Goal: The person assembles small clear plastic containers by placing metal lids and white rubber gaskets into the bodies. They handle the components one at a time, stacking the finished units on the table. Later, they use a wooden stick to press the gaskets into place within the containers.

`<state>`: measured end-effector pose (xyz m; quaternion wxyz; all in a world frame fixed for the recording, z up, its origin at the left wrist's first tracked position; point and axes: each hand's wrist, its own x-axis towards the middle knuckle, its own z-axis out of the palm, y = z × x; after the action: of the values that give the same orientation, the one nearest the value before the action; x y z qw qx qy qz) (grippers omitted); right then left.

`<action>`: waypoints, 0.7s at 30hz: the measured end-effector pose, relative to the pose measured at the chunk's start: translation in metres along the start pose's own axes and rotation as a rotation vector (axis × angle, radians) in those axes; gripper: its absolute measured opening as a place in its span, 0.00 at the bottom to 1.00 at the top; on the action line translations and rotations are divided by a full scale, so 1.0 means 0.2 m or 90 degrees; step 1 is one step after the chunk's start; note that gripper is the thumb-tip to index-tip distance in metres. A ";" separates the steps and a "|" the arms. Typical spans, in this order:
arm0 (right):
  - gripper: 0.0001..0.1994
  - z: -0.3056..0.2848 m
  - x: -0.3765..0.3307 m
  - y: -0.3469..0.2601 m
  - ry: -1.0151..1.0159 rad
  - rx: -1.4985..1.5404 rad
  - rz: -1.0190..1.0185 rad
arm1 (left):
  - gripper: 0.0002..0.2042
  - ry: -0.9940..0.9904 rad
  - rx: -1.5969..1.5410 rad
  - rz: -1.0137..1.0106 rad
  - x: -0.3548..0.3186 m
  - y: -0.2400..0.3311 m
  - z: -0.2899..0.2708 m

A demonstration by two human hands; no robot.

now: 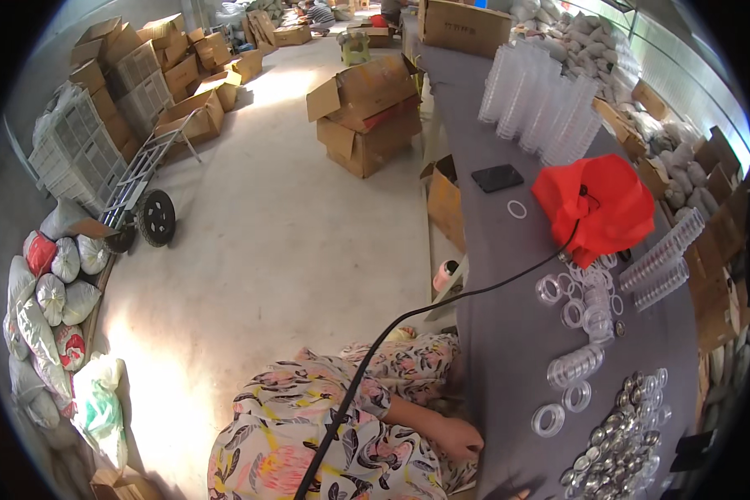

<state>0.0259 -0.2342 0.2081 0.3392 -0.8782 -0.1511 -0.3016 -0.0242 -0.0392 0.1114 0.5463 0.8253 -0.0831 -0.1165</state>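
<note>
Status: left bare hand (458,439) beside grey cloth-covered table (500,350), fingers appear curled, hold cannot be told | right hand (521,494) nearly cropped, fingers cannot be told | clear round plastic rings (575,365) on table; light rim grip seems advisable

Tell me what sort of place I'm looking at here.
Probably a small assembly or packing workshop, perhaps inside a warehouse: clear, round plastic rings lie on a long grey table, open brown cardboard boxes stand about, and bulging, mostly pale sacks are piled at the left.
</note>
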 end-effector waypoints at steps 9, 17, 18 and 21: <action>0.27 0.39 -0.03 0.20 -0.275 -0.092 -0.109 | 0.12 0.062 -0.005 0.139 -0.16 0.15 -0.01; 0.30 0.25 0.01 0.21 -0.226 0.055 0.042 | 0.06 0.326 -0.289 0.013 0.02 0.30 -0.23; 0.28 0.23 0.00 0.21 -0.223 0.062 0.066 | 0.05 0.351 -0.308 -0.002 0.07 0.30 -0.25; 0.26 0.17 -0.03 0.19 -0.273 0.025 0.065 | 0.07 0.439 -0.378 0.021 0.25 0.27 -0.34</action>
<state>0.0544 -0.2385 0.1647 0.3313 -0.9218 -0.1814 -0.0872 0.0426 -0.0134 0.1820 0.7566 0.6222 0.1277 0.1550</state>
